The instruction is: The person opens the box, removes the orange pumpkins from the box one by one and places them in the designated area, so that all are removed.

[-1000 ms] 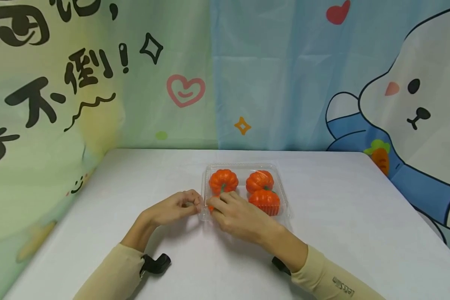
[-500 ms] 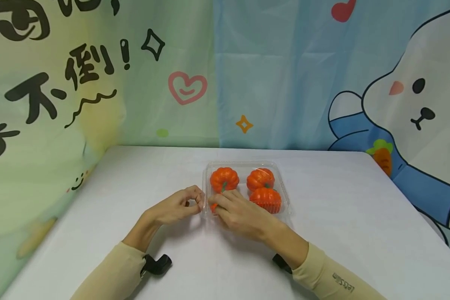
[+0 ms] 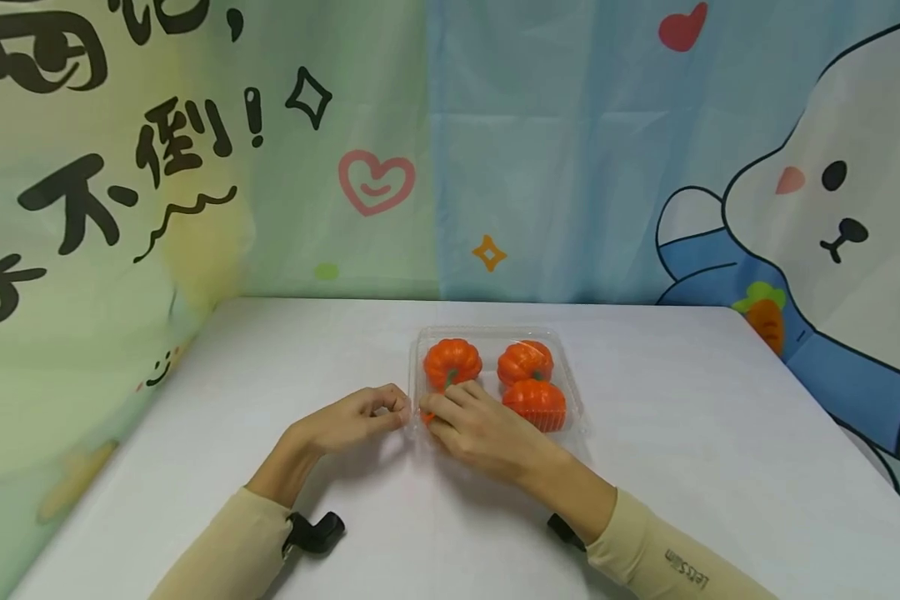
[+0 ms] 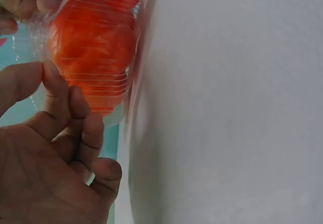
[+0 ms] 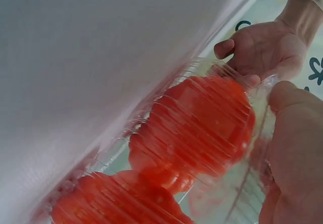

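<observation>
A clear plastic clamshell box [image 3: 487,332] with ribbed walls holds several small orange pumpkins [image 3: 452,362] with green stems. My left hand [image 3: 354,418] is at the box's left edge; in the left wrist view its thumb and index fingertip [image 4: 51,71] pinch the rim. Reaching across the near left part of the box, my right hand [image 3: 487,433] covers most of one pumpkin in the head view. The right wrist view has the right thumb [image 5: 287,95] curled on the rim at the corner, close to the left fingers. The right fingertips are largely hidden there.
The box stands on a table covered in white cloth [image 3: 705,450], toward its far side. Behind the table hangs a printed curtain [image 3: 540,167] with a cartoon bear and lettering. Black wrist mounts [image 3: 317,533] stick out below the beige sleeves [image 3: 221,550].
Both hands keep nearly the same hold at the box's left corner. The head view shifts slightly up and down; box and pumpkins stay in place.
</observation>
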The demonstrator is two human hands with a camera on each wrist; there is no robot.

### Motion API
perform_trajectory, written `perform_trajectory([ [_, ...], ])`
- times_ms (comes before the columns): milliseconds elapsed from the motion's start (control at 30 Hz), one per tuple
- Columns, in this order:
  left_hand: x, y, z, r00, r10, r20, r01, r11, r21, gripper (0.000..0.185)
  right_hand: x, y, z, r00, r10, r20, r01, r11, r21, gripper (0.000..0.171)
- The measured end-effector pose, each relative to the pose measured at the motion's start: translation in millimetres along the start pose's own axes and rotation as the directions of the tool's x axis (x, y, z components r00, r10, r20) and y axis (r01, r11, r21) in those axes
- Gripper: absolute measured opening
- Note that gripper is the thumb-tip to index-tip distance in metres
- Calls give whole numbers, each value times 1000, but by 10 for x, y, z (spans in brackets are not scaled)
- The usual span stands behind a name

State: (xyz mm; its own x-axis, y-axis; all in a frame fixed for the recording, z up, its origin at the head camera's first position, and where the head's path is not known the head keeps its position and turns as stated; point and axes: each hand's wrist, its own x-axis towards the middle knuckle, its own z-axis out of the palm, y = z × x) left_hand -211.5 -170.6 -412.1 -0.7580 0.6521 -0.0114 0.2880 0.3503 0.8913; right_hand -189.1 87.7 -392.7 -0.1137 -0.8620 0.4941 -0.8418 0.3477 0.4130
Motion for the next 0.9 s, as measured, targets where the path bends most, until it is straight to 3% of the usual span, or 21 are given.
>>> perform_trajectory([
  [167, 11, -16, 26, 999, 37, -3, -37, 999, -30, 14, -19, 17, 64, 997, -49, -59, 49, 999, -4, 39],
  [233, 22, -11, 32, 998, 52, -18, -53, 999, -13, 10, -21, 23, 78, 996, -58, -61, 58, 998, -6, 43],
  [533, 69, 33, 17, 995, 74, -70, -66, 992, 104, 5, -11, 43, 86, 998, -25, -53, 24, 1000, -7, 39],
  [800, 88, 20, -4, 999, 34, -17, -34, 999, 27, 15, -5, 41, 72, 998, -16, -68, 12, 998, -61, 37],
  [900, 110, 33, 10, 999, 52, -17, -52, 999, 15, 11, -13, 44, 74, 997, -34, -68, 30, 998, -62, 35],
])
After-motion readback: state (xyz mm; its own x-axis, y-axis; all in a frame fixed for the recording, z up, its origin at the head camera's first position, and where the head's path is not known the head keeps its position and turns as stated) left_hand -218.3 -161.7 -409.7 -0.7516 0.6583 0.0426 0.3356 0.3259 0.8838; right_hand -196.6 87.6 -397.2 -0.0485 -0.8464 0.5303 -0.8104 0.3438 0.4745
